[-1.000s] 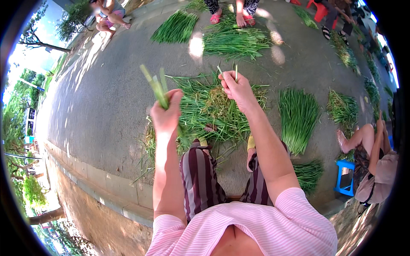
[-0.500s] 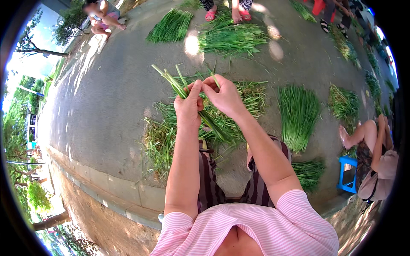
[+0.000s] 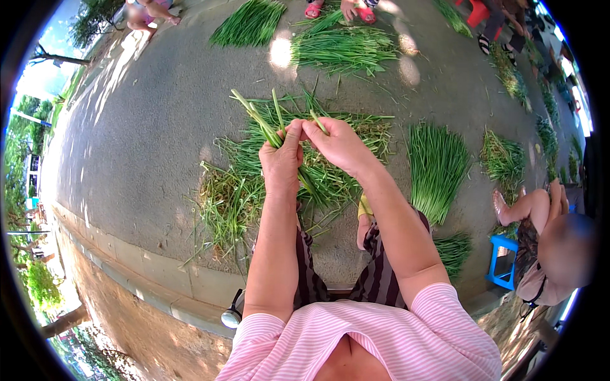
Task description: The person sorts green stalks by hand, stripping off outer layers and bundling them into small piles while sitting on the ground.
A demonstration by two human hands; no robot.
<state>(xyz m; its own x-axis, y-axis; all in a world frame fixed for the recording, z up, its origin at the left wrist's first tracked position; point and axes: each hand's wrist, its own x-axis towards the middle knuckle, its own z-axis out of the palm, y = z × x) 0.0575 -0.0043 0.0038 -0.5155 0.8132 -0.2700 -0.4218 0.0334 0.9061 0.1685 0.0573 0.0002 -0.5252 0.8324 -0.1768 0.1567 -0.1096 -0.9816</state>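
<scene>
Kerb: the pale kerb (image 3: 171, 305) curved through the lower left, between bare soil and the grey pavement (image 3: 133, 171).
Loose heap: left of centre and under the hands lay a tangled heap (image 3: 232, 213), green mixed with straw-yellow bits. It sat near the wearer's feet, I supposed so that it could be reached without leaning.
Upper bundle: above it, toward the top edge, a green bundle (image 3: 248, 24) lay with its stems mostly one way, which probably kept it from tangling.
Left hand: at centre, the left hand (image 3: 279, 162) was clamped round a stalk bunch (image 3: 254, 114). Pale ends fanned above the fist and green lengths hung below; gripping mid-length seemed to leave those ends free.
Right hand: just beside it, the right hand (image 3: 333, 143) was closed, thumb and finger pinching a pale stalk (image 3: 319, 122). The thumbs met or nearly met, perhaps for fine control.
Tidy sheaf: right of centre, a combed-looking sheaf (image 3: 437, 168) lay apart from the heap, presumably to stop them mixing.
Yellowed clump: farther right lay a rougher clump (image 3: 502, 155).
Stool: at lower right, a blue stool (image 3: 503, 261) stood beside a seated person (image 3: 540, 213).
</scene>
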